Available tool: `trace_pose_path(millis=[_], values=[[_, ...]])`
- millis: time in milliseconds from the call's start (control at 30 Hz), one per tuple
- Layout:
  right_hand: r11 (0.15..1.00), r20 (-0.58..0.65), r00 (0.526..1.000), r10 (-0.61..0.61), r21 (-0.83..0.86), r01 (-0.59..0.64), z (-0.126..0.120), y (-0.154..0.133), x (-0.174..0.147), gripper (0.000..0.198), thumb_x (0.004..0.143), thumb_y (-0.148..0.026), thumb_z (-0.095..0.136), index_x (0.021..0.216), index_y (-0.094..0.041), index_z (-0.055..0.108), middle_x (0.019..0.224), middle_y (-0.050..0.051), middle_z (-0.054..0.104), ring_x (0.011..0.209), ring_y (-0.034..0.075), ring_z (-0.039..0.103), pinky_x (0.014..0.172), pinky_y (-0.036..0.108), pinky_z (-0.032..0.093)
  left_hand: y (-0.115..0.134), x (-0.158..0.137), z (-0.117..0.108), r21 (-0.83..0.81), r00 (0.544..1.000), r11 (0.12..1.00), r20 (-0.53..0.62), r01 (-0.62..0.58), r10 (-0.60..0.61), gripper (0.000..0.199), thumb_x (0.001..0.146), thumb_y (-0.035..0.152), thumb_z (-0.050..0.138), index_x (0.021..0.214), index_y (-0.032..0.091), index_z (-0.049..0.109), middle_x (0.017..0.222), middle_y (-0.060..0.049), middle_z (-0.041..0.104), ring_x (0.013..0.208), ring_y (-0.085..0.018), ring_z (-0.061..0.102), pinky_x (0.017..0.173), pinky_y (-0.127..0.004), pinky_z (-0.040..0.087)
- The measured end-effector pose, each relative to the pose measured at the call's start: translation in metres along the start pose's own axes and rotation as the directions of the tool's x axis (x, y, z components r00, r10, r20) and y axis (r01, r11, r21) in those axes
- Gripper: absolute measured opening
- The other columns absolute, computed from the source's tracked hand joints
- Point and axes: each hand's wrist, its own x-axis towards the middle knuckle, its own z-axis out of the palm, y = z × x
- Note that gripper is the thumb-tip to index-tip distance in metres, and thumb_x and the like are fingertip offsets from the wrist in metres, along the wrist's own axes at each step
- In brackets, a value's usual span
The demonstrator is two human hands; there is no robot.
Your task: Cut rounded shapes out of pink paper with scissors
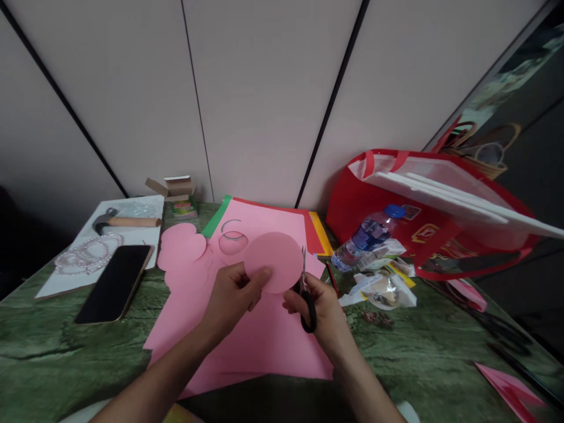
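Pinched between the thumb and fingers of my left hand (235, 291) is a round pink paper disc (277, 258), raised above the sheets. My right hand (324, 305) grips a pair of black-handled scissors (308, 308), blades pointing up along the disc's right edge. Whether the blades touch the paper I cannot tell. Beneath both hands lie large pink paper sheets (273, 346). Several cut pink pieces (180, 249) are heaped at the left of the sheets. Behind the disc, a thin ring (233, 236) rests on the pink paper.
At left are a phone (114, 285), a hammer (132, 221), beaded strands (88, 254) and a small open box (183, 202). To the right stand a tilted water bottle (368, 238), plastic packaging (383, 288) and a red bag (352, 200). More scissors (502, 329) lie far right.
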Motion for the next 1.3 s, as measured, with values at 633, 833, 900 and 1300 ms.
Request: trace_pose_path(millis=[633,833,900,1300], values=[[0.979,-0.324,0.939,-0.116,0.122,0.163,-0.006,0.000,0.000,0.022,0.069,-0.029,0.066,0.086,-0.019,0.056,0.063,-0.003,0.057,0.057,0.012,0.053,0.056,0.024,0.042,0.002,0.005,-0.003,0.315,0.998,0.948,0.029,-0.057,0.051,0.040,0.071,0.038,0.057,0.045,0.018,0.033,0.045,0.007,0.027,0.043,-0.006,0.026,0.040,-0.021,0.020],[0.977,-0.365,0.918,-0.153,0.086,0.197,-0.005,0.001,0.000,0.018,0.074,-0.032,0.060,0.086,-0.020,0.056,0.060,-0.004,0.056,0.055,0.012,0.052,0.054,0.024,0.042,-0.002,0.006,-0.001,0.343,0.985,0.923,0.068,-0.175,0.161,0.028,0.074,0.033,0.056,0.052,0.016,0.049,0.054,0.002,0.050,0.048,-0.009,0.045,0.044,-0.020,0.034],[0.986,-0.348,0.929,-0.127,0.058,0.156,-0.003,0.001,0.000,0.016,0.070,-0.029,0.064,0.082,-0.020,0.056,0.058,-0.005,0.055,0.053,0.011,0.053,0.052,0.022,0.042,-0.002,0.006,0.001,0.250,0.992,0.963,0.101,-0.102,0.079,0.029,0.077,0.035,0.054,0.055,0.016,0.052,0.052,0.001,0.055,0.044,-0.009,0.049,0.042,-0.020,0.038],[1.000,0.097,0.995,-0.007,0.005,0.006,0.003,-0.005,-0.001,0.025,0.064,-0.039,0.069,0.067,-0.018,0.056,0.061,-0.001,0.055,0.054,0.011,0.048,0.052,0.023,0.040,0.005,0.004,0.001,0.036,0.995,0.999,-0.102,0.008,-0.004,0.031,0.080,0.030,0.053,0.052,0.015,0.051,0.035,0.003,0.054,0.028,-0.007,0.046,0.032,-0.017,0.034]])
